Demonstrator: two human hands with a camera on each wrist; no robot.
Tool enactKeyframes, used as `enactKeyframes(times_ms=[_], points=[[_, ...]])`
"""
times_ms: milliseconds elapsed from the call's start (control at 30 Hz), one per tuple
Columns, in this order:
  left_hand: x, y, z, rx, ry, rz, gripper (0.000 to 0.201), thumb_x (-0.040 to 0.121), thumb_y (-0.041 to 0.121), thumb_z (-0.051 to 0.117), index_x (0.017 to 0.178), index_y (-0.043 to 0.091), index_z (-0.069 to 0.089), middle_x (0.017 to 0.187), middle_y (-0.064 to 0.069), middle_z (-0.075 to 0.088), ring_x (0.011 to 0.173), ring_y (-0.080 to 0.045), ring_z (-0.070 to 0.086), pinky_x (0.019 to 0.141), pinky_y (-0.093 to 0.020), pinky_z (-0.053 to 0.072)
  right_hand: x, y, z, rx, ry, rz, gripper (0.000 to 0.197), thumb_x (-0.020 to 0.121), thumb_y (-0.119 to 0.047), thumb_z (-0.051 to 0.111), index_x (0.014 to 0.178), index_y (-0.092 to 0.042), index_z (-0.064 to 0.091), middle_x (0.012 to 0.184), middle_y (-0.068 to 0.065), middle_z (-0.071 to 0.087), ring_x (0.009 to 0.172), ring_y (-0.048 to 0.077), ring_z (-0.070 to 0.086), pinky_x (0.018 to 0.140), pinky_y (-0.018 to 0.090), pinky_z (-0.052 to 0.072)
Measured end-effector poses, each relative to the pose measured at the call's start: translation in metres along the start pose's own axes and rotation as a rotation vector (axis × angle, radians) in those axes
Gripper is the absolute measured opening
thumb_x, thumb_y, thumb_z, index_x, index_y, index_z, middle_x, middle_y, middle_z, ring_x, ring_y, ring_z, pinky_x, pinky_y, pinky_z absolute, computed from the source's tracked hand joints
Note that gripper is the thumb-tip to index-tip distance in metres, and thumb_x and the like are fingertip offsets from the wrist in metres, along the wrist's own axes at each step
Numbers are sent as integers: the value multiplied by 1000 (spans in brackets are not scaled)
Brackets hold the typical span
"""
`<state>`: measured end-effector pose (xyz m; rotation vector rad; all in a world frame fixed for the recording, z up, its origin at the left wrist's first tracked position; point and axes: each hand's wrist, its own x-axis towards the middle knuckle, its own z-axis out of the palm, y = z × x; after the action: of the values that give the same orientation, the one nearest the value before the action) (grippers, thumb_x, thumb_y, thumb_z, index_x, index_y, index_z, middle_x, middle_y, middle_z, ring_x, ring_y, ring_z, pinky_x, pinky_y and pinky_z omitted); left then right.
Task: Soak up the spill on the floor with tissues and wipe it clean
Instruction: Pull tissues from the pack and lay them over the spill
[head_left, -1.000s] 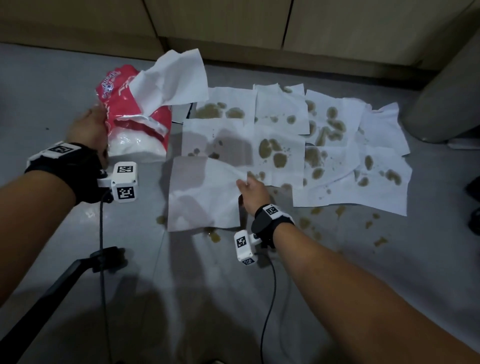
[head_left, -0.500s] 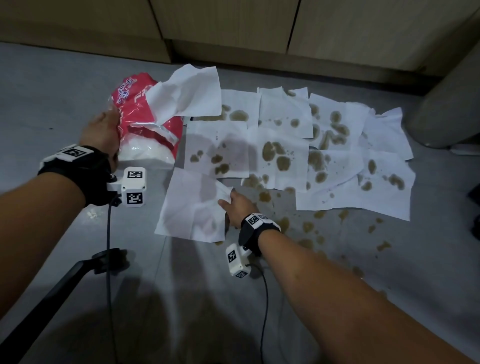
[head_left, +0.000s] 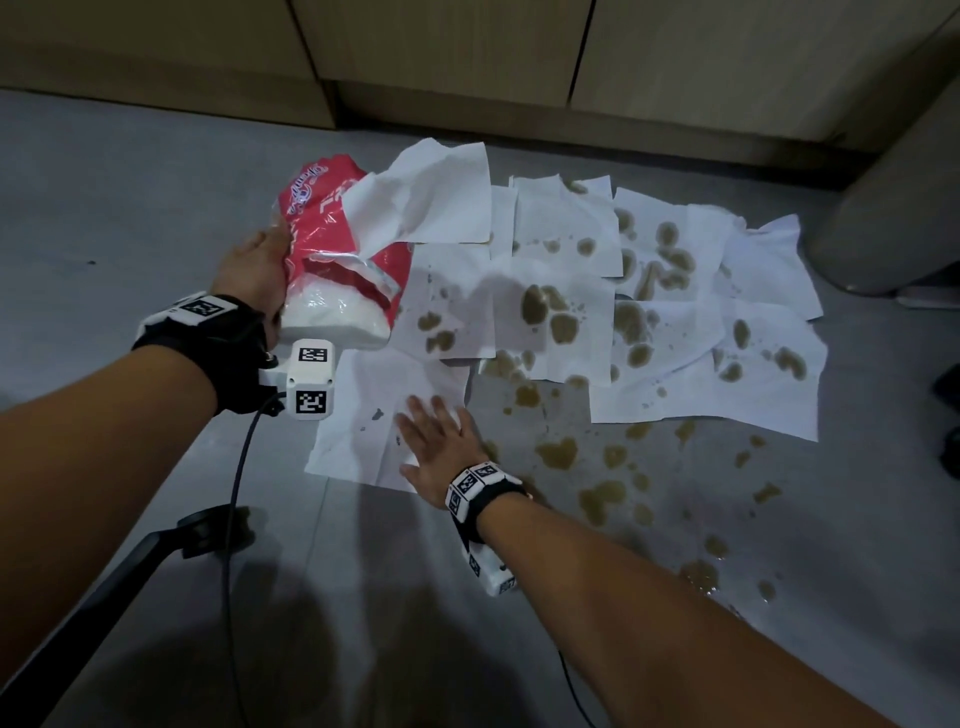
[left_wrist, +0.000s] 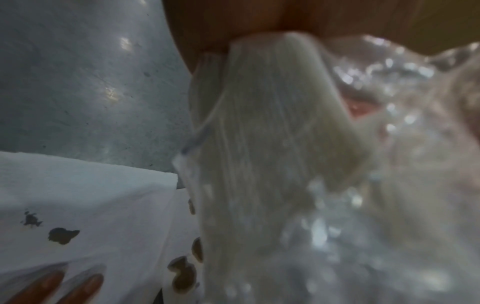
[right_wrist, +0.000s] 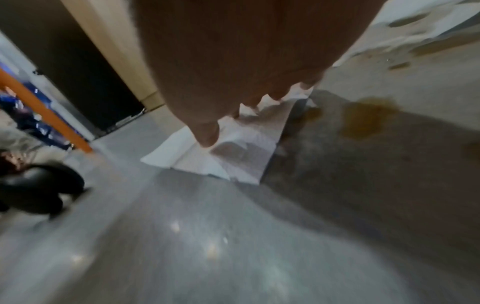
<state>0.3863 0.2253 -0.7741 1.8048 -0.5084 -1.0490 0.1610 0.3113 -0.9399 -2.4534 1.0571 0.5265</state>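
Note:
Brown spill puddles (head_left: 558, 452) dot the grey floor. Several white tissues (head_left: 571, 301) lie spread over the far part of the spill, stained brown. My left hand (head_left: 254, 270) grips the side of a red and white tissue pack (head_left: 337, 260), and a loose tissue (head_left: 431, 202) sticks out of its top. The left wrist view shows the pack (left_wrist: 272, 144) close up. My right hand (head_left: 434, 441) presses flat, fingers straight, on a nearly clean tissue (head_left: 363, 415) at the spill's near left edge. That tissue (right_wrist: 233, 154) and a puddle (right_wrist: 363, 117) appear in the right wrist view.
Wooden cabinet bases (head_left: 467, 78) run along the back. A grey rounded object (head_left: 883, 208) stands at the right. A black handle (head_left: 104, 597) slants in from the lower left, and a cable hangs from my left wrist. Bare floor lies near me.
My right hand carried the tissue down and left, laid it on the floor and now presses it with a flat palm. The left hand still holds the pack.

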Motion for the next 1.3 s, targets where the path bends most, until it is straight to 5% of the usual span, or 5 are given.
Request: enactKeyframes(times_ms=[233,400,567,933,1300], points=[[2,-7,11,152,-55,44,45,86,61,58,100,21,72,101,-10,75,94,-32,71,91,-49,56,-12,43,-90,752,571,238,33,103,-28,42,124,-11,62,135,10,57,121,33,54,102,42,44],[-1,-4,25,230,-86,103,47,87,64,57,97,20,70,93,-6,75,91,-29,72,88,-44,58,-31,87,-171,1860,849,526,71,98,-69,24,108,-13,68,98,2,70,87,18,65,82,36,51],[-10,-4,50,313,-94,194,30,105,37,47,83,19,57,70,3,60,40,5,54,41,-11,42,-31,109,-203,1394,672,542,59,94,-58,52,88,-1,64,80,12,58,74,22,54,69,33,44],[-11,2,59,318,-122,227,31,103,39,51,77,22,56,53,10,60,38,5,49,42,-12,42,-61,135,-191,1412,1016,384,12,98,-14,58,99,-15,70,89,-11,66,74,-9,58,70,8,45],[-13,1,65,360,-223,255,28,101,42,53,87,18,60,71,8,65,54,-3,56,57,-17,48,-89,162,-194,1461,1174,542,13,99,-18,57,98,-14,69,53,-19,58,45,9,45,36,20,35]])
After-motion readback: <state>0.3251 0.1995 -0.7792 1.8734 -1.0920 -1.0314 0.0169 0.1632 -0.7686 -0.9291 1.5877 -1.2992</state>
